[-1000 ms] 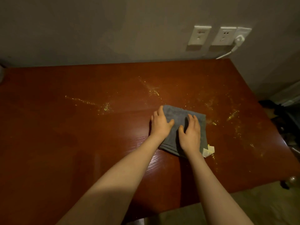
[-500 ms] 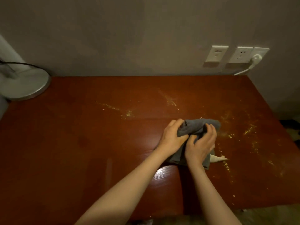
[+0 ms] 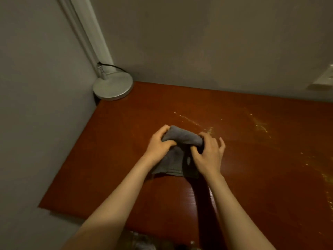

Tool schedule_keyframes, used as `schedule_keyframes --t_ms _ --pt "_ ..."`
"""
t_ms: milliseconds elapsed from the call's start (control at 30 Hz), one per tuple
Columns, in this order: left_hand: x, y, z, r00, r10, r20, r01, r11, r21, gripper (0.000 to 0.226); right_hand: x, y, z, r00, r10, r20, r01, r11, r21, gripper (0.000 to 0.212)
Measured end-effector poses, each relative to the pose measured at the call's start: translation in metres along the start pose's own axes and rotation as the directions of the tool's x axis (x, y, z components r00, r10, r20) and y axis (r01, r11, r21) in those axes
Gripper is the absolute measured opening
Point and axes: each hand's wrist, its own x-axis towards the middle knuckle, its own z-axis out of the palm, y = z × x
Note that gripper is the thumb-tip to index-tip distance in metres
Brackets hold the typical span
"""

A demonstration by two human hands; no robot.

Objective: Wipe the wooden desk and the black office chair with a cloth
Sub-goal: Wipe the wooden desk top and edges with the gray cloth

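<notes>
Two bare arms reach over the wooden desk (image 3: 111,159). The left hand (image 3: 159,146) and right hand (image 3: 209,156) each grip the gray cloth (image 3: 182,138), fingers curled over its bunched far fold. The rest lies flat on the desk between the wrists. Yellow crumbs (image 3: 260,126) sit farther right. A round lamp base (image 3: 113,86) stands in the far corner.

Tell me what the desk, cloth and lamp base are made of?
The desk seems varnished reddish wood: grain lines and glare show. The cloth is soft grey fabric, maybe terry; it bunches. The lamp base is probably metal, dull silver sheen.
</notes>
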Motion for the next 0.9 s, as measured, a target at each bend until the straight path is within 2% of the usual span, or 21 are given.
schedule_keyframes --t_ms 167,300,400,500,567,633,700,733,800,900 --pt "0.007 -0.028 -0.067 0.964 -0.153 -0.217 0.143 0.988 -0.061 0.016 0.023 -0.058 0.050 0.969 -0.087 0.230 0.091 0.996 -0.008 0.044" --pt "0.023 -0.053 -0.098 0.867 -0.257 -0.428 0.290 0.957 0.011 0.021 0.040 -0.094 0.092 0.939 -0.093 0.332 0.122 0.990 -0.070 0.047" --pt "0.040 -0.072 -0.115 0.835 -0.271 -0.479 0.383 0.911 0.152 0.024 0.049 -0.107 0.119 0.927 -0.104 0.361 0.161 0.978 -0.131 0.045" --pt "0.051 -0.088 -0.117 0.810 -0.270 -0.520 0.481 0.814 0.327 0.036 0.056 -0.110 0.137 0.923 -0.103 0.370 0.193 0.957 -0.215 0.050" --pt "0.050 -0.101 -0.111 0.819 -0.143 -0.556 0.452 0.758 0.470 0.052 0.053 -0.113 0.146 0.944 -0.137 0.301 0.223 0.935 -0.275 0.057" --pt "0.046 -0.115 -0.100 0.897 -0.022 -0.441 0.295 0.772 0.563 0.059 0.040 -0.114 0.157 0.942 -0.240 0.236 0.301 0.915 -0.270 0.051" --pt "0.044 -0.129 -0.093 0.972 -0.019 -0.235 0.167 0.758 0.631 0.057 0.023 -0.114 0.170 0.890 -0.341 0.303 0.408 0.892 -0.194 0.045" --pt "0.044 -0.135 -0.091 0.985 -0.046 -0.167 0.148 0.719 0.679 0.055 0.017 -0.112 0.177 0.865 -0.353 0.358 0.426 0.893 -0.147 0.046" --pt "0.050 -0.143 -0.090 0.986 -0.054 -0.157 0.155 0.627 0.763 0.053 0.020 -0.107 0.184 0.850 -0.310 0.427 0.393 0.911 -0.122 0.047" --pt "0.062 -0.138 -0.088 0.983 -0.042 -0.177 0.168 0.586 0.793 0.053 0.037 -0.102 0.179 0.832 -0.279 0.479 0.344 0.938 -0.051 0.049"
